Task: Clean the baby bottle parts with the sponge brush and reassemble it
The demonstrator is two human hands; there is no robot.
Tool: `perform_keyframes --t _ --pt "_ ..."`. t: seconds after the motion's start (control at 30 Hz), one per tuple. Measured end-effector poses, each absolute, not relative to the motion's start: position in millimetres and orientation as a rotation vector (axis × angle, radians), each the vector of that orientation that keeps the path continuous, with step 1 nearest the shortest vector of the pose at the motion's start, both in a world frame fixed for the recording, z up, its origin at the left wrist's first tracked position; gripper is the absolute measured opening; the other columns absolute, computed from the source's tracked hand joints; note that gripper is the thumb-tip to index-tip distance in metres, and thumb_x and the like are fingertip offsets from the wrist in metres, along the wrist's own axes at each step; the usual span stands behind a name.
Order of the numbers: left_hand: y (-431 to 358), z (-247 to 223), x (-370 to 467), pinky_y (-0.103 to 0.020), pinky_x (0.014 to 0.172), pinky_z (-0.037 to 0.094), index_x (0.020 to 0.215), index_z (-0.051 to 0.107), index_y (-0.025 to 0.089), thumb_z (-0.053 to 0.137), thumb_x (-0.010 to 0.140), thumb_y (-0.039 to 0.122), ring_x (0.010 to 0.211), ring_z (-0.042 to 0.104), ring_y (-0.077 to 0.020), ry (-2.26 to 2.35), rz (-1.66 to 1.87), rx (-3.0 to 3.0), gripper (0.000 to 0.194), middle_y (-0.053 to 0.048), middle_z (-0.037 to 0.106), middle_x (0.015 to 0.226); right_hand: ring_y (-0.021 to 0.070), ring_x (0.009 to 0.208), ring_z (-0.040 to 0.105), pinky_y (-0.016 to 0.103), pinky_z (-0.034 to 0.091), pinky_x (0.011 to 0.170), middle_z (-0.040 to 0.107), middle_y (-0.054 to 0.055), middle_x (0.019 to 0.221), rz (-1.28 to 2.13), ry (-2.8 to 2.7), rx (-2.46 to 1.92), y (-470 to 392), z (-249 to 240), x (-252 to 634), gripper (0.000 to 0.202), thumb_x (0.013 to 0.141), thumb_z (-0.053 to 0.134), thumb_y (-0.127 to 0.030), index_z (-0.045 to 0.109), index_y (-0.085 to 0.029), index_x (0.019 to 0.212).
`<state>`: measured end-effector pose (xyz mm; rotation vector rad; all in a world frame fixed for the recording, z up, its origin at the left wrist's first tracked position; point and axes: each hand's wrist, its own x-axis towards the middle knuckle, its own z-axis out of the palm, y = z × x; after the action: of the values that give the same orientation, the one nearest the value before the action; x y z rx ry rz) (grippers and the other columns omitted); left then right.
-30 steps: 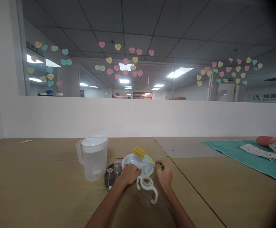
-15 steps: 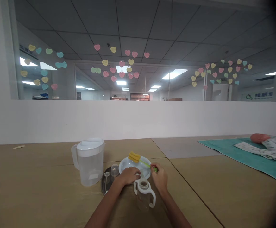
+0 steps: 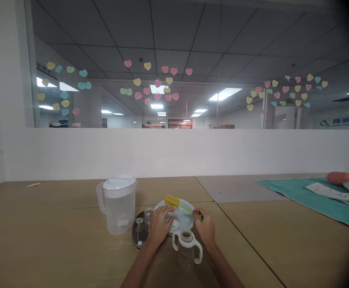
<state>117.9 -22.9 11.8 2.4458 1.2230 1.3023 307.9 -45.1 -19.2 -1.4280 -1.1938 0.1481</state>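
Note:
My right hand (image 3: 205, 226) is closed on the green handle of a sponge brush (image 3: 172, 201). The brush's yellow sponge head lies over the far left rim of a pale bowl (image 3: 189, 221). Above the bowl's left side is my left hand (image 3: 160, 225), thumb and fingers apart in a curve. By its thumb sits a small white piece (image 3: 175, 225) whose kind I cannot make out. A clear baby bottle (image 3: 186, 252) with a white two-handled collar stands upright between my forearms, its mouth uncovered.
A lidded translucent pitcher (image 3: 120, 210) stands at the left. Beside it, a dark round tray (image 3: 135, 232) holds a clear dome (image 3: 148, 216) and a thin straw-like part (image 3: 139, 230). A teal mat (image 3: 312, 196) with cloth lies far right.
My left hand has turned, its thumb now separated from its fingers and the white piece showing beside it. My right hand keeps hold of the brush. The whole view has shifted slightly.

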Motion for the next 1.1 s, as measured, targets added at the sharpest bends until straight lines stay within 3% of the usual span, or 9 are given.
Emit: perform_keyframes --t 0.3,0.43,0.57,0.67,0.97,1.1 --pt "-26 -14 104 -0.033 0.086 0.048 0.083 0.065 0.021 0.065 0.069 0.036 0.09 0.064 -0.0211 1.262 1.51 1.987 0.02 -0.002 0.07 0.091 0.0197 0.069 0.059 0.027 0.042 0.065 0.067 0.004 0.071 0.3 -1.058 -1.207 -42 -19 312 0.024 0.067 0.052 -0.036 0.068 -0.018 0.068" --pt "-29 -16 106 -0.033 0.085 0.048 0.085 0.064 0.021 0.06 0.074 0.043 0.089 0.063 -0.0208 1.28 1.629 1.939 0.025 -0.003 0.07 0.09 0.0185 0.064 0.057 0.025 0.04 0.059 0.065 0.004 0.064 0.372 -1.032 -1.144 -45 -19 313 0.022 0.065 0.052 -0.033 0.065 -0.016 0.06" --pt "-30 -18 105 -0.033 0.084 0.048 0.089 0.062 0.019 0.052 0.081 0.046 0.09 0.062 -0.0204 1.263 1.683 1.987 0.029 -0.005 0.068 0.092 0.0193 0.064 0.057 0.025 0.038 0.058 0.067 0.004 0.068 0.267 -1.01 -1.286 -51 -18 313 0.022 0.064 0.052 -0.034 0.067 -0.018 0.063" --pt "-30 -19 104 -0.032 0.084 0.047 0.091 0.061 0.019 0.047 0.084 0.046 0.09 0.062 -0.02 1.275 1.708 1.997 0.032 -0.006 0.067 0.093 0.02 0.067 0.057 0.026 0.038 0.06 0.068 0.004 0.07 0.242 -0.974 -1.322 -52 -17 314 0.023 0.063 0.051 -0.035 0.067 -0.019 0.064" --pt "-29 -21 102 -0.037 0.091 0.045 0.102 0.056 0.018 0.036 0.088 0.046 0.1 0.059 -0.0225 1.316 1.632 1.993 0.037 -0.009 0.064 0.105 0.017 0.057 0.053 0.026 0.039 0.057 0.057 0.002 0.05 0.308 -0.898 -1.203 -47 -19 317 0.022 0.061 0.042 -0.03 0.051 -0.019 0.043" --pt "-30 -24 101 -0.037 0.092 0.043 0.105 0.053 0.018 0.035 0.089 0.042 0.103 0.057 -0.0219 1.327 1.613 2.076 0.033 -0.009 0.063 0.107 0.0176 0.057 0.052 0.026 0.033 0.053 0.061 0.003 0.055 0.267 -0.851 -1.293 -51 -18 318 0.022 0.061 0.042 -0.03 0.056 -0.02 0.048"
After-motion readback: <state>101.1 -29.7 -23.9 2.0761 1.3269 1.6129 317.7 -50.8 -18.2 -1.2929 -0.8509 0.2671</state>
